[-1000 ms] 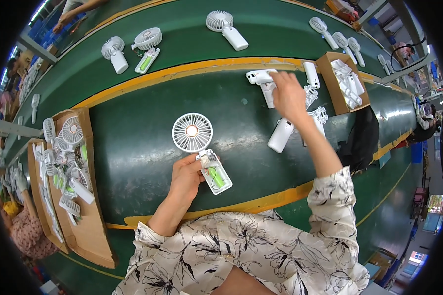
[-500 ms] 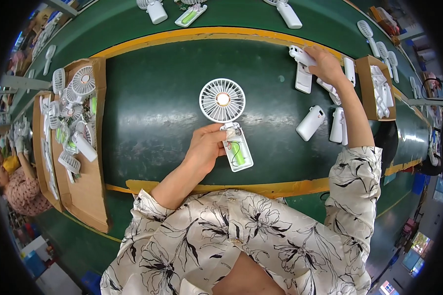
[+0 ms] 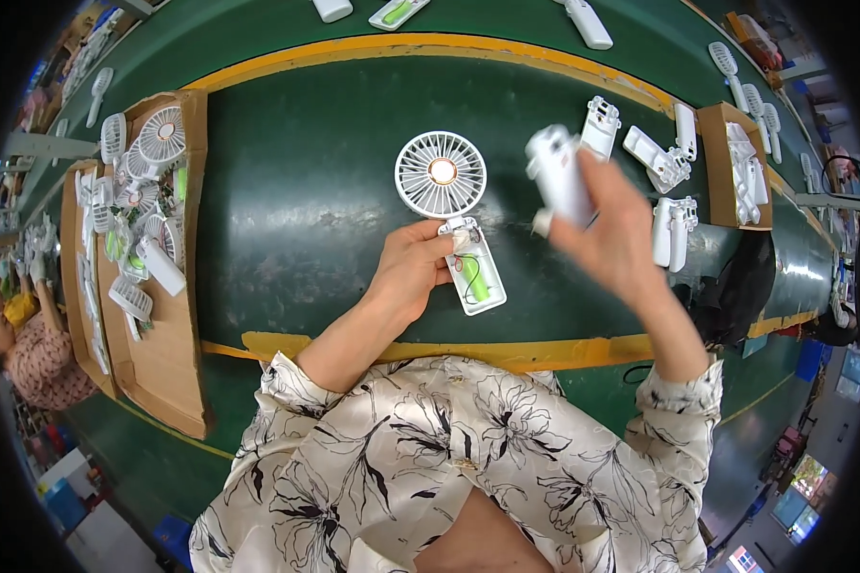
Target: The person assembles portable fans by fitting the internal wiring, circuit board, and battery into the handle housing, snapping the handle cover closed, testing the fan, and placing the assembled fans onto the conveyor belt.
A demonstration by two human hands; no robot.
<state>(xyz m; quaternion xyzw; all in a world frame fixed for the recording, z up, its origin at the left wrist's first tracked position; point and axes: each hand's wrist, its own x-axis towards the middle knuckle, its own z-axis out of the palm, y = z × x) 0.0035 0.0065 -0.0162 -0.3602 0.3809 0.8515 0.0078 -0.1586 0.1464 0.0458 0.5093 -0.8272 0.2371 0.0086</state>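
Observation:
A white handheld fan (image 3: 440, 174) lies in front of me, its round grille away from me and its handle toward me. The handle is an open shell (image 3: 493, 296) with a green battery cell (image 3: 475, 279) and thin wires inside. My left hand (image 3: 403, 269) pinches the handle at its neck, thumb on top. To the right of the fan, my right hand (image 3: 610, 229), blurred by motion, grips a white handle cover (image 3: 559, 177) above the table. Beyond it are a loose white shell (image 3: 599, 129) and several more shells (image 3: 657, 158).
At the left, a cardboard box (image 3: 177, 382) holds several white fans and parts. A smaller cardboard box (image 3: 720, 172) of white shells stands at the right. A yellow strip (image 3: 382, 45) edges the green table. A person (image 3: 43, 363) sits at the far left.
My right hand has come from the shells at the far right toward the fan, carrying a white handle cover. My left hand still holds the fan; the view has shifted slightly.

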